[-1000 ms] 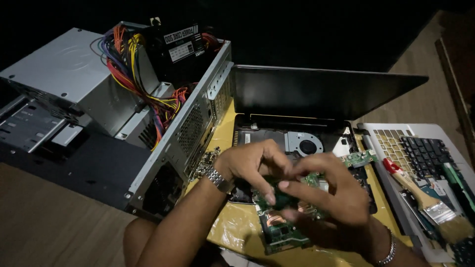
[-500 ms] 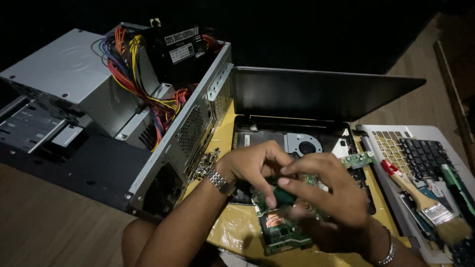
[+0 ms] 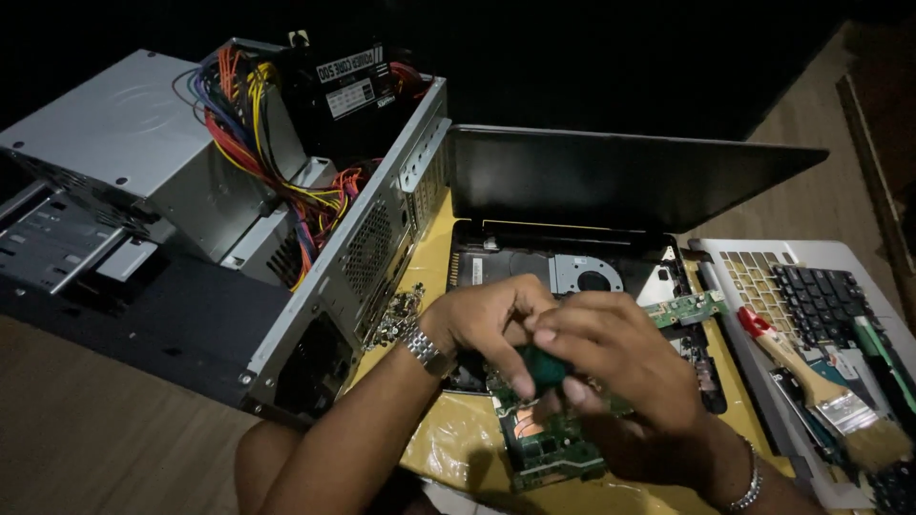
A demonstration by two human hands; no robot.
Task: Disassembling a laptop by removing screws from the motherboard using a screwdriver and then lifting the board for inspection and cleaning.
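Fingers (image 3: 523, 380) of both hands had closed tighter on the small green part (image 3: 544, 365), seemingly lifting it off the circuit board (image 3: 546, 441).

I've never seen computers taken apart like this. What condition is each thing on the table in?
Desktop case: side open, wires exposed.
Laptop: lid up, base stripped, fan bare.
Green part: pinched by both hands.
Left hand: grip closed on it.
Right hand: same.
Circuit board: lying loose.
Keyboard panel: removed, aside.
Brush: lying idle.
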